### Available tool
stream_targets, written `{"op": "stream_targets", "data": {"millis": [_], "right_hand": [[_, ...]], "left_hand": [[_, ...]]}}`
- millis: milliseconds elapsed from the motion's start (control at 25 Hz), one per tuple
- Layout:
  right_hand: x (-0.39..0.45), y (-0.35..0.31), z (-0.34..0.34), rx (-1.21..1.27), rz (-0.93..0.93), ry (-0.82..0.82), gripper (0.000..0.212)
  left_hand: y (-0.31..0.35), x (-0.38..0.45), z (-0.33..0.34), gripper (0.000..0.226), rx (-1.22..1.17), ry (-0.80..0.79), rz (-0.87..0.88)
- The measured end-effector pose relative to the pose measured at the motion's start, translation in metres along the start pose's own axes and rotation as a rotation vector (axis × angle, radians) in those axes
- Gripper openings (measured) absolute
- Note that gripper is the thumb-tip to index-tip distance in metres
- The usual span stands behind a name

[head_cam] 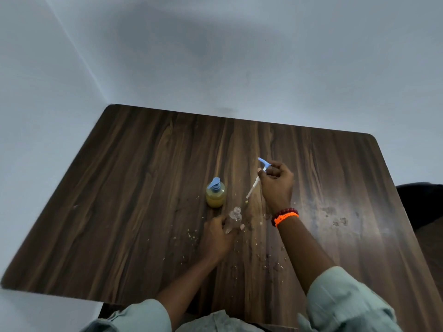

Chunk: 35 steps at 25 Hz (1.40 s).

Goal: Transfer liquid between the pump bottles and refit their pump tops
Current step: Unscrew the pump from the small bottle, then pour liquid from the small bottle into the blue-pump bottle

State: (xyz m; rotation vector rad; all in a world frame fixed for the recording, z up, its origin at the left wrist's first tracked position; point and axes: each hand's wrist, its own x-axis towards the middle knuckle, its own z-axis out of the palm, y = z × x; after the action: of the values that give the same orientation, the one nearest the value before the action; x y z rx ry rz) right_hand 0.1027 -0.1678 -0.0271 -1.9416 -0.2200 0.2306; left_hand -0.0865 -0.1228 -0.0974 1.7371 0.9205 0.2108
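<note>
A round bottle of yellow liquid [215, 195] with a blue pump top fitted stands upright near the middle of the dark wooden table [143, 188]. Just in front of it, my left hand [217, 233] grips a clear, uncapped bottle [233, 219] that looks empty, its open neck up. To the right, my right hand [278, 182] holds a loose blue pump top [260, 171] lifted above the table, with its white dip tube slanting down and to the left toward the clear bottle.
Small yellowish drops and wet smears [271, 259] speckle the wood around the bottles and toward the right. Bare walls meet in a corner behind the table. A dark chair [422, 202] shows past the table's right edge.
</note>
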Motion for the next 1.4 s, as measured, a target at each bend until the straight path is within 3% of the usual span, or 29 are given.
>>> {"op": "stream_targets", "data": {"millis": [80,200,400,520,640,720,840,1000,1200,1320,1400], "right_hand": [[-0.001,0.022,0.011,-0.198,0.005,-0.082,0.01],[-0.012,0.051,0.022,-0.316,0.056,-0.276,0.023],[-0.017,0.076,0.037,-0.454,0.11,-0.312,0.027],[-0.019,0.075,0.042,-0.538,-0.05,-0.323,0.061],[-0.017,0.063,0.048,-0.495,-0.286,-0.59,0.105],[-0.019,0.052,0.061,-0.47,-0.368,-0.747,0.117],[-0.021,0.051,0.078,-0.405,-0.343,-0.826,0.106],[-0.017,0.057,0.083,-0.343,-0.303,-0.79,0.078],[-0.019,0.066,0.087,-0.346,-0.321,-0.792,0.089],[-0.023,0.06,0.087,-0.278,-0.265,-0.809,0.068],[-0.03,0.059,0.08,-0.243,-0.25,-0.728,0.049]], "left_hand": [[-0.006,-0.005,-0.002,0.046,0.008,-0.003,-0.032],[-0.017,-0.009,-0.008,0.06,-0.012,0.011,-0.062],[-0.035,-0.008,-0.017,0.062,-0.024,0.05,-0.115],[-0.038,-0.006,-0.022,0.055,-0.045,0.064,-0.119],[-0.036,-0.004,-0.026,0.04,-0.052,0.088,-0.112],[-0.037,-0.004,-0.029,0.036,-0.052,0.105,-0.107],[-0.042,-0.004,-0.034,0.035,-0.051,0.111,-0.104],[-0.049,-0.004,-0.044,0.049,-0.053,0.147,-0.138],[-0.05,-0.005,-0.058,0.043,-0.097,0.208,-0.164],[-0.05,-0.006,-0.066,0.029,-0.117,0.238,-0.178],[-0.048,-0.006,-0.068,0.028,-0.108,0.232,-0.156]]}}
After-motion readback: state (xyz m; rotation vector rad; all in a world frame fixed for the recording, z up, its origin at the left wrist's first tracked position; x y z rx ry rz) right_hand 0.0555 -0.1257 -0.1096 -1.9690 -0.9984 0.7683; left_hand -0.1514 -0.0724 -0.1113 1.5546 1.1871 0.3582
